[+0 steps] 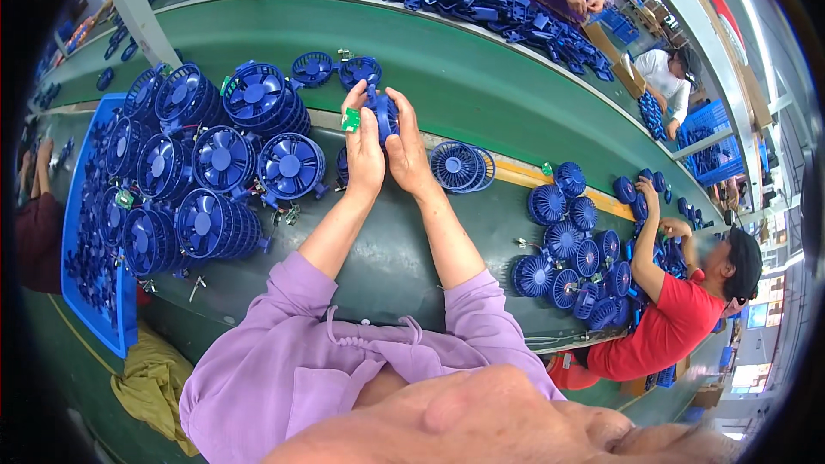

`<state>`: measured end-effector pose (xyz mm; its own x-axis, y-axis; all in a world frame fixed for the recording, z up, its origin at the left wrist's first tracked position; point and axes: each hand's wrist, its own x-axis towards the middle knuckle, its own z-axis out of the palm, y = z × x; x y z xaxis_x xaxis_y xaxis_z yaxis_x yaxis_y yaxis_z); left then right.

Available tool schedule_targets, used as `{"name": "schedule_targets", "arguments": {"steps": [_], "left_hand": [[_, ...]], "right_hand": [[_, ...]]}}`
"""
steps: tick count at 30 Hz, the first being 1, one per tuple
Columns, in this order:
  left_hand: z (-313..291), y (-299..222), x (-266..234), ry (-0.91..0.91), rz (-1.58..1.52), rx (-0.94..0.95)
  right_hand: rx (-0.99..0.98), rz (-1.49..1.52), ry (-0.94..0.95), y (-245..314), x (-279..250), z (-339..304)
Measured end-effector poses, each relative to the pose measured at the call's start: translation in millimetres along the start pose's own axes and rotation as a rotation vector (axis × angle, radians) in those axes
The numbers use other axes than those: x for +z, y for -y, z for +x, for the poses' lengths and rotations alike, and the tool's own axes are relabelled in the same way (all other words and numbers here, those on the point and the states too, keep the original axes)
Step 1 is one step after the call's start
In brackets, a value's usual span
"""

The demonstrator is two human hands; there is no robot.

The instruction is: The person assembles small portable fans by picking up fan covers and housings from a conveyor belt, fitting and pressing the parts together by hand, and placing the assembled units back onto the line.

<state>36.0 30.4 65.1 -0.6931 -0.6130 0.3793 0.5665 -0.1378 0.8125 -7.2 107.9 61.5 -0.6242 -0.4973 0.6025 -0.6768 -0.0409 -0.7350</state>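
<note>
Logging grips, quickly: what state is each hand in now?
Left hand: holding one side of a blue fan part, a green circuit board at its fingers.
Right hand: holding the same part's other side.

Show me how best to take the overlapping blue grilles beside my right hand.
The blue grilles are probably best taken by their round outer rims, from the near side: bare work surface lies there, and the circular edges are exposed.
</note>
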Motion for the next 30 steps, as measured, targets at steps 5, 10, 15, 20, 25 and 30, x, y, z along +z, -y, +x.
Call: {"name": "schedule_targets", "arguments": {"steps": [5,10,15,20,25,30], "left_hand": [[-7,-6,3,0.013,0.669,0.556],[1,-2,5,0.098,0.765,0.677],[18,10,31,0.347,0.669,0.543],[58,68,37,0.293,1.035,0.442],[118,107,1,0.051,1.364,0.155],[123,115,-5,0.158,1.670,-0.085]], "right_hand": [[0.432,0.740,-0.045,13,9,-1],[0.638,1.023,-0.044,10,-3,5],[0.569,0.729,-0.166,-30,-51,18],[0.495,-0.700,-0.320,-75,-150,10],[0.194,-0.923,-0.185,-49,-139,-29],[0.187,-0.910,0.358,2,-94,-58]]}}
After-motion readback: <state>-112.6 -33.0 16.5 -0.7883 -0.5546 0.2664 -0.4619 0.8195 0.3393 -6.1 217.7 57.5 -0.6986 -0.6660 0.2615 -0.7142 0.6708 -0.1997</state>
